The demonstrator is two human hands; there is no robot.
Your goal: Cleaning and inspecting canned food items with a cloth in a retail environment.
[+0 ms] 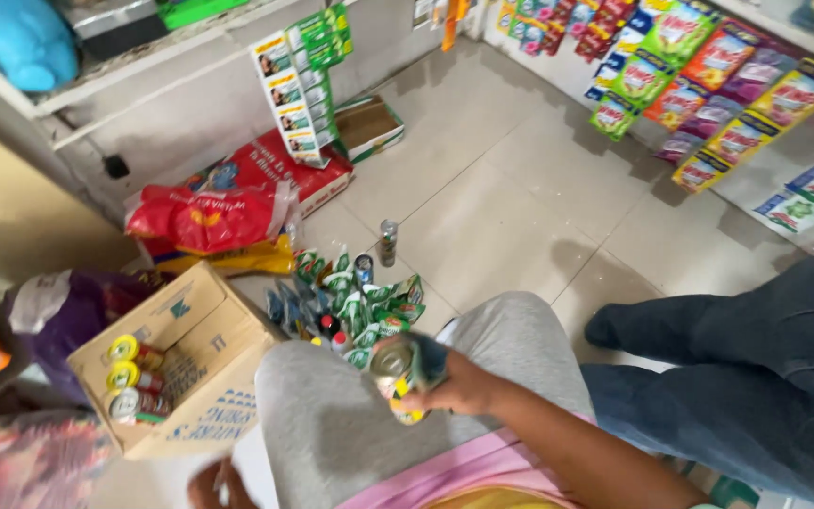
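My right hand [459, 385] is closed around a small can [398, 369] with a green and yellow label, held above my grey-trousered knee [350, 415]. Only a part of my left hand [211, 486] shows at the bottom edge, near the corner of an open cardboard box [209, 349]; its fingers are too cut off to read. Three similar cans [134, 377] lie on their sides inside that box. Just beyond my knee, a heap of green sachets and small cans [350, 302] lies on the tiled floor, with one can standing upright [387, 242] behind it.
Another person's legs in dark jeans [765, 377] are at the right. Red and yellow sacks [209, 215] lie against a white shelf unit with hanging sachet strips [299, 85]. A purple bag [63, 311] sits left; colourful packets [708, 85] hang at the far right.
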